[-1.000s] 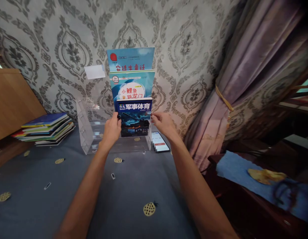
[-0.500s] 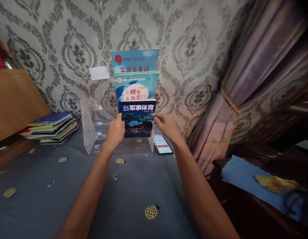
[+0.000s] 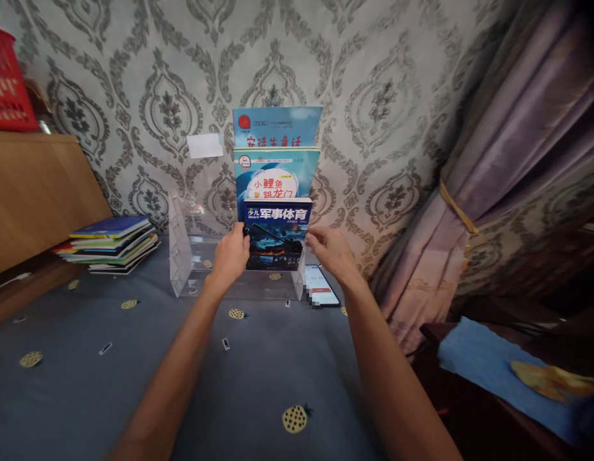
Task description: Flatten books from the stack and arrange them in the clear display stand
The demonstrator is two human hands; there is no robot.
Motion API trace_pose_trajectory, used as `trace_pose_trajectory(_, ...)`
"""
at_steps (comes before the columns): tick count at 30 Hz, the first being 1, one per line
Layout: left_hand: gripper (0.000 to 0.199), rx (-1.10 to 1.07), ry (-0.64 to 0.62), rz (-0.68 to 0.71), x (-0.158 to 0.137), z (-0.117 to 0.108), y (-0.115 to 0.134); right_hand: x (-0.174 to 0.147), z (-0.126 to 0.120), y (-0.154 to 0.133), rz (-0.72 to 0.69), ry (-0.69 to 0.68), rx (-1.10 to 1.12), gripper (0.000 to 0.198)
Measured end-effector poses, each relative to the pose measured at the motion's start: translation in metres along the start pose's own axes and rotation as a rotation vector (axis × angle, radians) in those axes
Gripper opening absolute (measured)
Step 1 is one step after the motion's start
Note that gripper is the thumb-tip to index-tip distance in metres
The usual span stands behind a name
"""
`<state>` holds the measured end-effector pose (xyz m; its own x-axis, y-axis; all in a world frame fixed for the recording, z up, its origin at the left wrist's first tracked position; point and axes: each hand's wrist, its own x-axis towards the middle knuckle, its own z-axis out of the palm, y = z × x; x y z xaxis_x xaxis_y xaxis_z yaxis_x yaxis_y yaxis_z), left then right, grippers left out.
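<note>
A dark blue book (image 3: 276, 237) stands upright in the front of a clear acrylic rack (image 3: 180, 250). My left hand (image 3: 232, 251) grips its left edge, the fingers partly hidden behind it. At the opposite edge, my right hand (image 3: 329, 248) pinches the same book between thumb and fingers. Behind it rises a teal book (image 3: 277, 169) with a white circle on its cover, and farther back and higher a light blue book (image 3: 277, 125) with red lettering. All of them stand toward the rack's right side, while its left part shows bare clear plastic.
A stack of books (image 3: 116, 240) lies to the left, beside a wooden cabinet (image 3: 41, 192) topped by a red basket (image 3: 11, 83). Right of the rack rests a lit phone (image 3: 321, 286). A tied curtain (image 3: 431, 256) hangs at right, near a blue cloth (image 3: 493, 365).
The whole scene has shifted slightly right in view, bringing more of the red basket into sight. Both hands keep their places at the dark blue book's edges.
</note>
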<state>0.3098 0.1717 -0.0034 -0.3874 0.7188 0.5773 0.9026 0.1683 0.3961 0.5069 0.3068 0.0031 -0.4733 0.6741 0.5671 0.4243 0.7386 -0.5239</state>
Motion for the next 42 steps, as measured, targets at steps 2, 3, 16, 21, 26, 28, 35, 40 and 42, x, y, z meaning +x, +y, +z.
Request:
trace_pose_trajectory(2, 0.027, -0.001, 0.000, 0.006, -0.001, -0.001, 0.001, 0.000, 0.000, 0.000, -0.001, -0.001, 0.002, 0.032)
trace_pose_trajectory(3, 0.027, -0.004, -0.001, 0.008, -0.001, -0.002, 0.001, 0.000, 0.000, 0.000, 0.000, 0.000, 0.004, 0.032)
trace_pose_trajectory(16, 0.028, -0.018, -0.021, -0.050, -0.001, -0.011, 0.009, 0.000, -0.008, -0.005, 0.047, 0.135, -0.041, 0.032)
trace_pose_trajectory(21, 0.031, -0.021, 0.014, -0.065, 0.000, -0.024, 0.005, -0.006, -0.009, -0.030, 0.012, 0.417, 0.211, 0.037)
trace_pose_trajectory(26, 0.032, -0.014, 0.095, -0.136, 0.001, -0.044, -0.014, -0.020, -0.008, -0.077, -0.142, 0.490, 0.506, 0.029)
trace_pose_trajectory(28, 0.031, -0.007, 0.130, -0.152, 0.001, -0.049, -0.026, -0.029, 0.002, -0.095, -0.183, 0.361, 0.530, 0.026)
trace_pose_trajectory(35, 0.028, 0.206, 0.259, -0.241, -0.006, -0.076, -0.100, -0.101, 0.100, -0.144, -0.533, -0.381, 0.110, 0.023)
trace_pose_trajectory(40, 0.032, 0.336, 0.270, -0.390, -0.012, -0.104, -0.174, -0.163, 0.143, -0.157, -0.712, -0.575, -0.010, 0.019)
trace_pose_trajectory(42, 0.033, 0.393, 0.248, -0.456, -0.013, -0.111, -0.203, -0.175, 0.146, -0.155, -0.705, -0.519, 0.039, 0.023)
